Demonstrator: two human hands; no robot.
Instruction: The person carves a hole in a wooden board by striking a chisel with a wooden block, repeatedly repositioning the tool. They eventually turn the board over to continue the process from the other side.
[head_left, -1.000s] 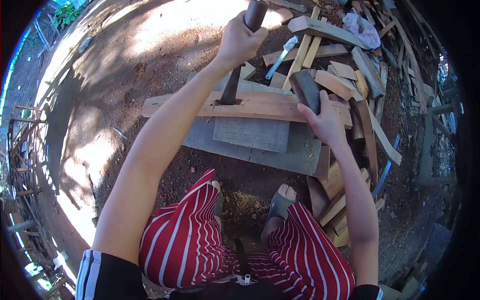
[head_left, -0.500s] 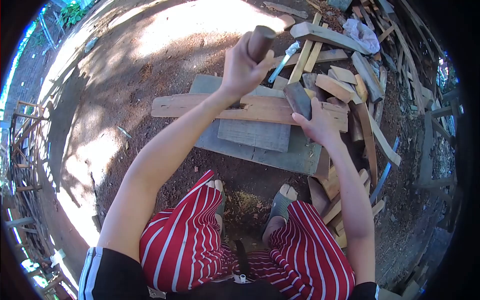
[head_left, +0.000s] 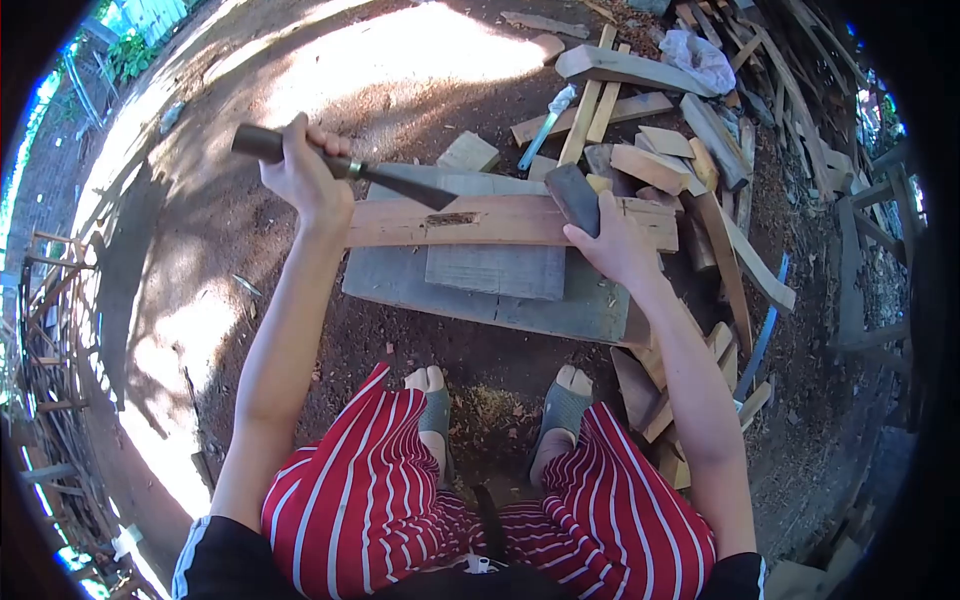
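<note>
My left hand (head_left: 312,185) is wrapped around the dark wooden handle of a chisel (head_left: 408,187). Its metal blade points right and slightly down, ending over the far edge of a long wooden plank (head_left: 530,222). Just below the blade tip, a narrow rough slot (head_left: 452,219) is cut in the plank. My right hand (head_left: 618,248) grips a dark rectangular wood block (head_left: 573,198) near the plank's right part, thumb along its near end. Under the plank lies a thick grey wood block (head_left: 495,272), resting on a wide grey board (head_left: 400,285).
Offcuts and beams, including a pale beam (head_left: 640,70), are heaped on the right. A handsaw (head_left: 545,130) with a wrapped handle lies beyond the plank. A small wood block (head_left: 468,152) sits on the board's far side. My feet (head_left: 433,410) are close to the board's near edge.
My left hand has swung left and turned, so the chisel blade now shows over the plank. The right hand still grips the dark block. The view has shifted slightly.
</note>
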